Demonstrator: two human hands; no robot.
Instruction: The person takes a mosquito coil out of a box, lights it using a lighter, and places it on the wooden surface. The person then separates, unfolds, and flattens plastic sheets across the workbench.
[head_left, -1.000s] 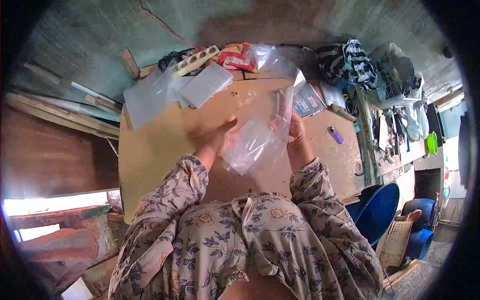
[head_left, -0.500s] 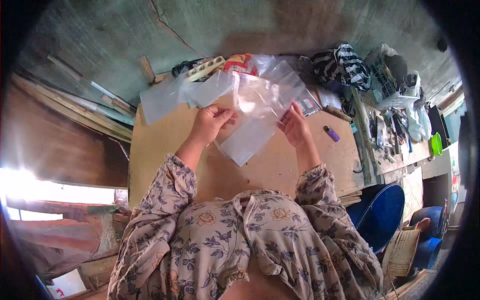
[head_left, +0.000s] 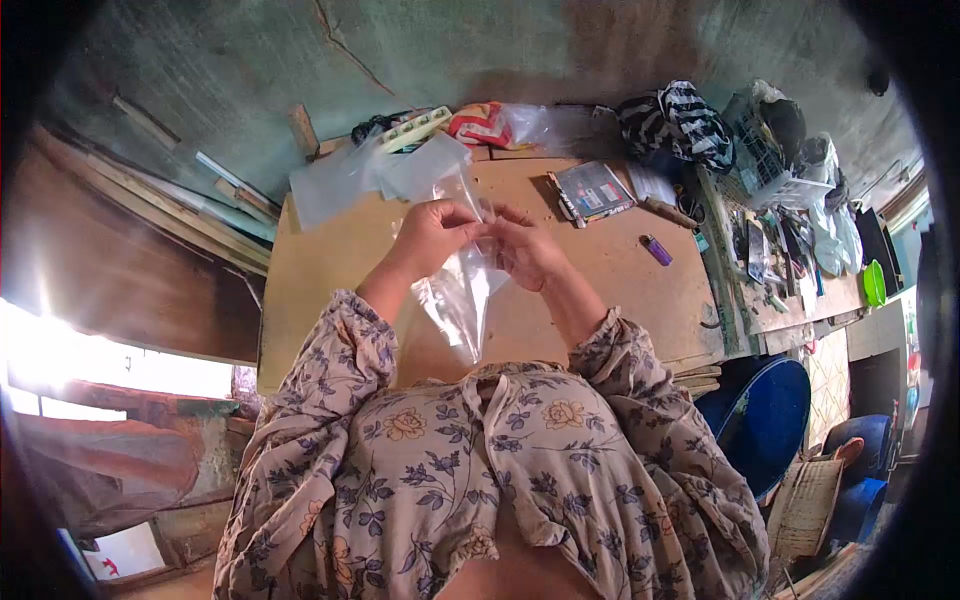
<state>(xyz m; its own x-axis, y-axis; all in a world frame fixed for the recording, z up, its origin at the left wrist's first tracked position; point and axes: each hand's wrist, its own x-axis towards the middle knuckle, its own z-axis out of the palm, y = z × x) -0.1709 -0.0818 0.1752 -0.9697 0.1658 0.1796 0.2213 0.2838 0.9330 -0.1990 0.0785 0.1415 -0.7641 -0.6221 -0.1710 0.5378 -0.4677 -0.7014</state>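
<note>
Head view shows your left hand (head_left: 438, 238) pinching the clear plastic (head_left: 452, 305) over the tabletop (head_left: 620, 310); your right hand (head_left: 527, 250) meets it, but whether it grips, I cannot tell. Handle this thin plastic softly, without sharp pulling.

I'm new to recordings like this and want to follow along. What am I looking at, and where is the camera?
There is no machine here, just a person's bare left hand and right hand. The camera is worn on the head and looks forward and down, so you see roughly what the person sees. The left hand pinches a piece of clear plastic; the right hand's fingers meet it there, though their grip is hard to make out. On the table lie translucent sheets at the far left, and a flat printed case and a purple lighter on the right.
</note>
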